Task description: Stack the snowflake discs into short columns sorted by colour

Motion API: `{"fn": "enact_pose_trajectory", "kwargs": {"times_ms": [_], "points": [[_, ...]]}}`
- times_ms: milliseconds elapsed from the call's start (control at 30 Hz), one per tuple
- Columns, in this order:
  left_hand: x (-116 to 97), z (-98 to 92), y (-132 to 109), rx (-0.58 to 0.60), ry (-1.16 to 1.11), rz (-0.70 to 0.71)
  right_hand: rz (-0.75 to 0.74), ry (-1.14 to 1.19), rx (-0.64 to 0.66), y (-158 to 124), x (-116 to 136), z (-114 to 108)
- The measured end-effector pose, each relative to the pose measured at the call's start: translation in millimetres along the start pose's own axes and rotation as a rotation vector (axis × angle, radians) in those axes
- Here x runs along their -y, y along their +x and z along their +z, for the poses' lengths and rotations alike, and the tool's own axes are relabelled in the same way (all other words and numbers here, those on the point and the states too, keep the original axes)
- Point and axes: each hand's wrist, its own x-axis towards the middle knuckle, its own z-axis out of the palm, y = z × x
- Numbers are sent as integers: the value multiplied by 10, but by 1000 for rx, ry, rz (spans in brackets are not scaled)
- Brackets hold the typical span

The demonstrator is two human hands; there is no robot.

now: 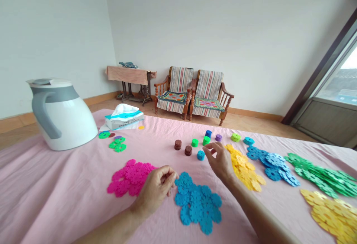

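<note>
My left hand [159,180] is closed, thumb against curled fingers, between a pile of pink snowflake discs [129,177] and a pile of blue snowflake discs [199,203]. Whether anything sits in that pinch is hidden. My right hand [220,160] reaches over the cloth, its fingers bent and a little apart, with nothing visible in them. Its fingertips are right beside a short blue disc stack [200,155]. Around it stand two brown stacks [188,150], two bright green stacks [206,140], a dark blue stack [208,133] and a purple stack [218,137].
Yellow discs [245,169], blue discs [275,166], green discs [320,175] and more yellow discs [334,214] spread to the right. A white jug [69,114] and tissue box [125,119] stand left on the pink cloth [83,184]. Two wooden armchairs [181,80] are behind.
</note>
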Motion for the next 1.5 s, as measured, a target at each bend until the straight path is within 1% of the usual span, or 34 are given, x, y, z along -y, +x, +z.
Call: {"fn": "enact_pose_trajectory", "kwargs": {"times_ms": [33, 67, 167, 233, 300, 367, 600, 733, 867, 967, 1033, 1167, 1267, 1367, 1400, 1433, 1500], "points": [[-2, -1, 1, -8, -6, -1, -23, 30, 46, 3, 58, -36], [-2, -2, 1, -18, -13, -3, -51, 60, 124, -1, 118, -66], [4, -6, -2, -42, -24, -3, -136, 138, 462, -57, 277, -117], [7, -8, -5, -43, -21, -5, -161, 157, 633, -115, 347, -123], [1, -8, -7, -39, -17, -8, -184, 151, 728, -167, 387, -120], [-9, -8, -7, -34, -14, -11, -217, 145, 765, -200, 409, -120], [6, -9, -5, -14, 13, 11, -265, 146, 746, -221, 437, -142], [55, -1, 2, -20, 30, 10, -215, 159, 730, -228, 445, -133], [60, 6, 7, -27, 62, 10, -128, 315, 725, -239, 523, -98], [34, 6, -2, 28, 90, 27, -119, 439, 697, -266, 609, -58], [21, 4, -11, 49, 86, 39, -129, 469, 662, -293, 653, -29], [12, -6, -13, 8, 15, 13, -164, 451, 608, -365, 698, 24], [5, -13, -1, -9, -55, -7, -232, 393, 548, -402, 718, 50], [-8, -18, 4, -26, -88, -23, -277, 345, 482, -357, 685, 57], [-12, -18, 2, -32, -88, -27, -259, 336, 435, -317, 646, 56], [-16, -18, 0, -37, -84, -28, -217, 328, 361, -268, 589, 56], [-21, -16, -5, -37, -69, -27, -56, 306, 174, -157, 421, 60]]}}
